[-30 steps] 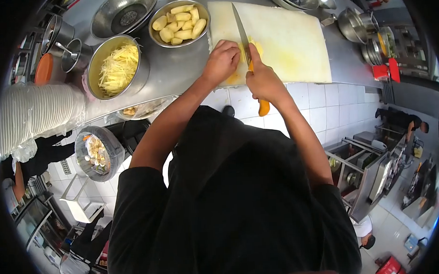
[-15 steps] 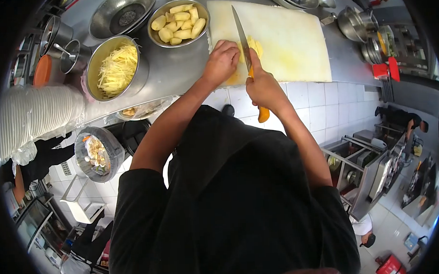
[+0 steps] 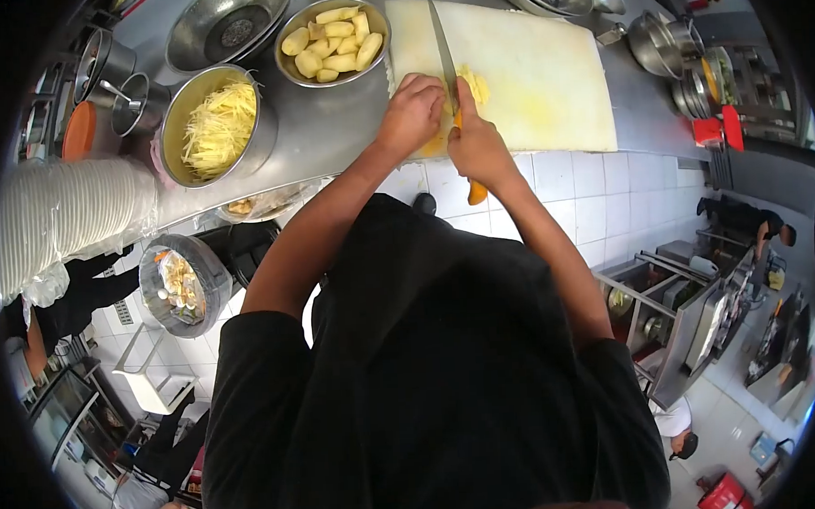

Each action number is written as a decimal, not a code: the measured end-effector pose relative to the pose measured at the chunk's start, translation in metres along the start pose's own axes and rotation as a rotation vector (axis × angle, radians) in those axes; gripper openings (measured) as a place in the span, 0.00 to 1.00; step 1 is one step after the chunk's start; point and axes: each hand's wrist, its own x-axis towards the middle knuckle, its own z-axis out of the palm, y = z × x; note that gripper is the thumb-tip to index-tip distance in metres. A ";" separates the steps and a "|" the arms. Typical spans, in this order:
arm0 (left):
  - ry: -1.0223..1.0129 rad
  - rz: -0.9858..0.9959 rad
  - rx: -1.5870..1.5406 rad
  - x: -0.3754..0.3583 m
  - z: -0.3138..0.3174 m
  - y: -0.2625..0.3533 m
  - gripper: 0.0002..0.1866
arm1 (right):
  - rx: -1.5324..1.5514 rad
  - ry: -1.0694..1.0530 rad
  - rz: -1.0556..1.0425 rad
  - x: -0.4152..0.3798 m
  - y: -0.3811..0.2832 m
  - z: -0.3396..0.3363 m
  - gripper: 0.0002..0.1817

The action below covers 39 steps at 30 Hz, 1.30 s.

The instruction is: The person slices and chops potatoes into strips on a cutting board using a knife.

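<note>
My right hand [image 3: 481, 150] is wrapped round the orange handle of a long knife [image 3: 442, 45], its index finger stretched along the blade. The blade points away from me over the white cutting board [image 3: 544, 61]. Just left of the blade, my left hand [image 3: 412, 113] has its fingers curled down on a yellow piece, mostly hidden under them. Thin yellow slices [image 3: 475, 86] lie on the board right of the blade. Peeled pale yellow pieces fill a metal bowl [image 3: 284, 70] beyond my left hand. Yellow shreds [image 3: 217, 131] fill a deeper metal bowl further left.
Wide metal pans [image 3: 184, 38] stand at the back left, metal cups and stacked plates [image 3: 74, 212] at the left. More metal bowls [image 3: 656, 44] are at the right. A lined bin [image 3: 216, 297] and white stool [image 3: 165, 389] stand below left. Other people are at both sides.
My right hand and the knife handle have shifted slightly left, so the blade sits closer to my left hand. My left hand has barely moved.
</note>
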 end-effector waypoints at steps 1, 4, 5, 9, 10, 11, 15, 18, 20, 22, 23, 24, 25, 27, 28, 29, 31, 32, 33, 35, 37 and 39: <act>0.003 0.011 0.005 0.002 -0.001 -0.001 0.03 | 0.005 0.008 -0.004 0.004 -0.001 0.001 0.42; -0.007 0.028 0.001 0.003 0.000 -0.001 0.03 | 0.078 -0.066 0.057 -0.004 -0.013 -0.016 0.43; -0.005 0.021 -0.001 0.002 -0.001 -0.001 0.04 | 0.053 -0.043 0.027 -0.004 -0.012 -0.015 0.43; -0.016 0.013 0.000 -0.001 -0.001 0.000 0.05 | 0.007 0.027 -0.035 0.001 0.000 0.001 0.43; -0.015 0.018 0.003 0.001 -0.002 -0.001 0.05 | 0.005 0.040 -0.050 0.005 -0.001 0.002 0.43; -0.019 0.021 0.005 0.000 -0.003 -0.002 0.05 | 0.043 0.011 -0.028 0.003 -0.002 0.000 0.42; -0.014 -0.001 -0.008 -0.002 -0.001 -0.002 0.04 | 0.030 0.014 -0.028 -0.004 -0.007 -0.001 0.42; -0.019 -0.001 0.014 -0.001 0.000 -0.002 0.04 | 0.034 0.027 -0.020 0.003 -0.001 0.000 0.42; -0.025 -0.002 0.021 -0.004 -0.001 -0.001 0.04 | 0.072 -0.007 0.018 -0.001 -0.010 -0.006 0.42; -0.019 0.005 0.025 0.002 -0.001 -0.002 0.04 | 0.088 -0.057 0.057 -0.008 -0.020 -0.016 0.42; -0.024 0.003 0.026 0.001 -0.002 -0.001 0.04 | 0.058 -0.014 0.009 -0.004 -0.013 -0.009 0.42; -0.032 0.004 0.024 0.000 -0.002 0.000 0.04 | 0.030 0.032 -0.038 0.003 -0.001 0.004 0.42; -0.032 -0.001 0.010 -0.001 -0.002 0.001 0.04 | 0.002 0.080 -0.084 0.006 0.003 0.010 0.42; -0.024 -0.007 -0.009 0.000 -0.003 0.000 0.04 | 0.003 0.053 -0.073 0.011 0.001 0.004 0.42; -0.027 -0.002 -0.010 -0.004 -0.003 0.002 0.04 | 0.008 0.038 -0.057 0.008 -0.003 0.000 0.42; -0.020 0.009 -0.008 -0.002 -0.002 0.001 0.04 | 0.031 0.009 -0.015 0.005 -0.009 -0.006 0.42; 0.000 0.010 -0.003 -0.002 -0.002 -0.001 0.04 | 0.077 -0.066 0.072 -0.011 -0.024 -0.015 0.42; 0.006 0.006 -0.007 -0.002 -0.001 -0.001 0.04 | 0.052 -0.030 0.010 -0.006 -0.015 -0.008 0.42; 0.012 0.008 -0.014 -0.001 0.000 0.000 0.04 | 0.027 0.012 -0.051 0.004 0.000 0.004 0.42; 0.007 0.016 -0.017 0.001 -0.001 -0.002 0.04 | 0.014 0.030 -0.091 0.010 0.004 0.005 0.42; -0.006 0.018 -0.023 0.000 0.000 -0.001 0.04 | 0.039 -0.021 -0.031 0.003 -0.009 -0.009 0.42; -0.006 0.013 -0.018 -0.001 -0.001 -0.001 0.04 | 0.048 -0.048 0.010 -0.003 -0.017 -0.011 0.42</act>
